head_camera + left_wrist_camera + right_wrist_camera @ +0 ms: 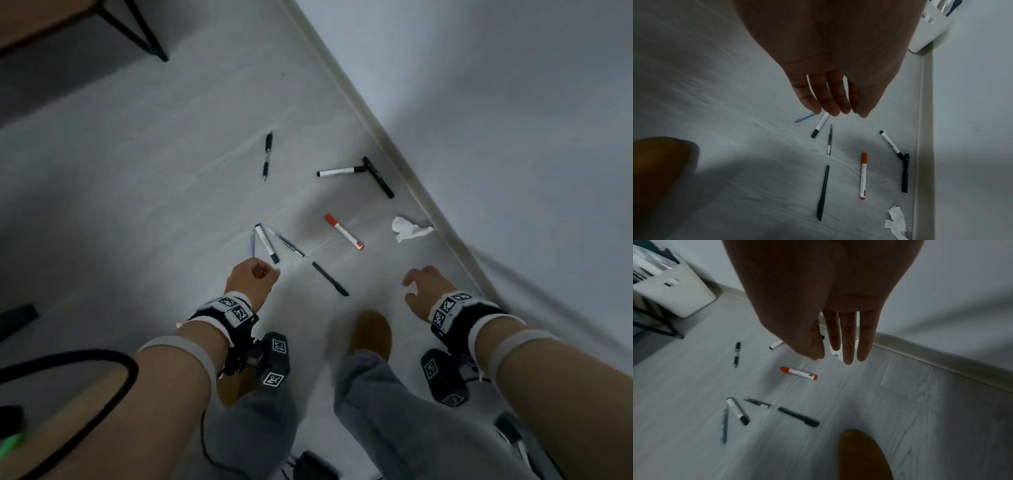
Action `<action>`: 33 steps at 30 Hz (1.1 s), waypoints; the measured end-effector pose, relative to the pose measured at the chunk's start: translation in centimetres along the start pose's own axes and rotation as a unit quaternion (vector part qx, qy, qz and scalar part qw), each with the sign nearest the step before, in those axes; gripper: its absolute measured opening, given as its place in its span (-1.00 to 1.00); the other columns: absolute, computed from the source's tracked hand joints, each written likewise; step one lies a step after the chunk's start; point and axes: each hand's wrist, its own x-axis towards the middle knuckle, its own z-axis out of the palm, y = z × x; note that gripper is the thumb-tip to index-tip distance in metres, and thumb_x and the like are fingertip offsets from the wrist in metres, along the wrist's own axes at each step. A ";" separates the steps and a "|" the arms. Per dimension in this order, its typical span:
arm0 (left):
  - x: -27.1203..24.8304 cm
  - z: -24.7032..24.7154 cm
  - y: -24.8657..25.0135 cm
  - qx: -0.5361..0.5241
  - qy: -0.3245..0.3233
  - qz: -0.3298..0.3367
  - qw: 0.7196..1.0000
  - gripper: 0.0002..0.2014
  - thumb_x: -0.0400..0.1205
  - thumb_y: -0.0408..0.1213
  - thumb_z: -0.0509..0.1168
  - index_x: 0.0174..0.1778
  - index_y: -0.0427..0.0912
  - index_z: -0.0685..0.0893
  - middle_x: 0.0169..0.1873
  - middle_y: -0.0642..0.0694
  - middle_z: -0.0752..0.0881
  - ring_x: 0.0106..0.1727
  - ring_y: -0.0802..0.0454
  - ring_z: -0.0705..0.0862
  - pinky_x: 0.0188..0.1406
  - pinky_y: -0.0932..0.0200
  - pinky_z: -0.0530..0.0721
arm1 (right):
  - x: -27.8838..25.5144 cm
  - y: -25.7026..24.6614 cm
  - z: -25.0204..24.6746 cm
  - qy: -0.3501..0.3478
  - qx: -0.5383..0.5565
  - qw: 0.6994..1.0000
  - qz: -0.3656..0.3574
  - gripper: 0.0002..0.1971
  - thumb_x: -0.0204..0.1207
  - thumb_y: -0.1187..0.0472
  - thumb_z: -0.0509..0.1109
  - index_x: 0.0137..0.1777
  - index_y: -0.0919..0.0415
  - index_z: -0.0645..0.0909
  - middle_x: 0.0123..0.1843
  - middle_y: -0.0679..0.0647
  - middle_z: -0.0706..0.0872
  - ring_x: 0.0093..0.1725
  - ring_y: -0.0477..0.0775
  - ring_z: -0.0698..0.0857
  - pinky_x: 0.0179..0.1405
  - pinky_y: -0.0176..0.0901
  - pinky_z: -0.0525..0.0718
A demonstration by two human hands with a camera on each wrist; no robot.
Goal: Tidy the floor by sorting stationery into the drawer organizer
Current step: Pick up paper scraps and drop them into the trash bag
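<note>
Several pens and markers lie scattered on the pale floor. Among them are a red-capped marker [344, 232] [863, 176] [798, 373], a black pen [330, 278] [823, 193], a white marker with a black cap [267, 243] [820, 125], a blue pen [252, 245] and a thin gel pen [287, 244]. Farther off lie a black click pen [267, 156], another white marker [339, 171] and a black marker [378, 177]. My left hand [263, 272] [838, 112] hangs empty above the near cluster. My right hand [414, 281] [838, 358] hangs empty with straight fingers. No drawer organizer is in view.
A crumpled tissue [407, 228] lies by the baseboard [394, 147] along the right wall. A black table leg [137, 31] stands at the far left, with a white box-like unit [674, 293] near it. My brown slipper [371, 334] is planted just behind the pens.
</note>
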 end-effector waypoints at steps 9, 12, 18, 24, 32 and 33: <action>12.7 9.7 -0.1 0.015 -0.026 0.080 0.996 -0.84 0.58 -0.28 0.46 -0.27 -0.04 0.63 -0.39 -0.07 0.69 -0.30 -0.08 0.70 -0.09 -0.08 0.75 | 17.1 3.0 1.1 0.072 -0.004 0.997 -0.004 -0.49 0.61 0.14 0.26 0.55 -0.23 0.41 0.75 0.13 -0.08 0.66 0.22 0.27 0.55 -0.03 0.35; 15.8 12.0 0.3 0.012 -0.035 0.118 0.992 -0.88 0.59 -0.31 0.46 -0.22 -0.13 0.65 -0.37 -0.11 0.69 -0.35 -0.04 0.68 -0.26 0.03 0.73 | 21.9 3.1 1.7 0.038 -0.024 0.999 -0.017 -0.44 0.67 0.18 0.14 0.66 -0.12 0.21 0.75 0.21 0.04 0.69 0.28 0.19 0.68 0.15 0.08; 14.3 10.8 3.1 -0.019 -0.111 0.094 0.989 -0.71 0.59 -0.26 0.47 0.23 -0.06 0.68 0.04 -0.22 0.76 -0.08 -0.14 0.81 -0.13 -0.22 0.83 | 19.7 -3.5 1.2 0.071 0.153 0.981 -0.095 -0.61 0.60 0.22 0.29 0.42 0.22 0.62 0.50 0.17 0.59 0.37 0.16 0.61 0.33 -0.30 0.42; 8.9 -0.4 5.6 -0.017 -0.074 0.151 0.986 -0.46 0.56 -0.36 0.49 0.46 0.07 0.61 0.10 0.09 0.66 0.00 -0.08 0.80 -0.09 0.00 0.82 | 10.7 -19.7 -3.2 0.041 0.324 0.892 -0.312 -0.86 0.42 0.25 0.48 -0.29 -0.01 0.76 -0.26 -0.04 0.82 -0.17 0.02 0.82 0.07 0.12 0.79; 9.3 -23.4 0.3 -0.162 0.186 0.107 0.963 -0.88 0.58 -0.23 0.48 -0.03 -0.12 0.87 -0.33 -0.08 0.79 -0.40 0.03 0.76 -0.14 -0.15 0.82 | 2.7 -42.7 -3.7 0.047 0.240 0.877 -0.414 -0.84 0.51 0.15 0.43 0.03 0.04 0.53 -0.14 -0.04 0.72 -0.14 0.11 0.78 -0.02 0.11 0.75; 9.1 -26.5 -1.1 -0.156 0.220 0.097 0.958 -0.86 0.55 -0.11 0.50 -0.08 -0.08 0.87 -0.37 -0.03 0.76 -0.43 0.05 0.71 -0.19 -0.11 0.81 | 1.7 -45.4 -3.2 0.039 0.222 0.877 -0.425 -0.87 0.52 0.17 0.41 0.02 0.06 0.55 -0.18 -0.05 0.70 -0.15 0.11 0.78 -0.03 0.07 0.74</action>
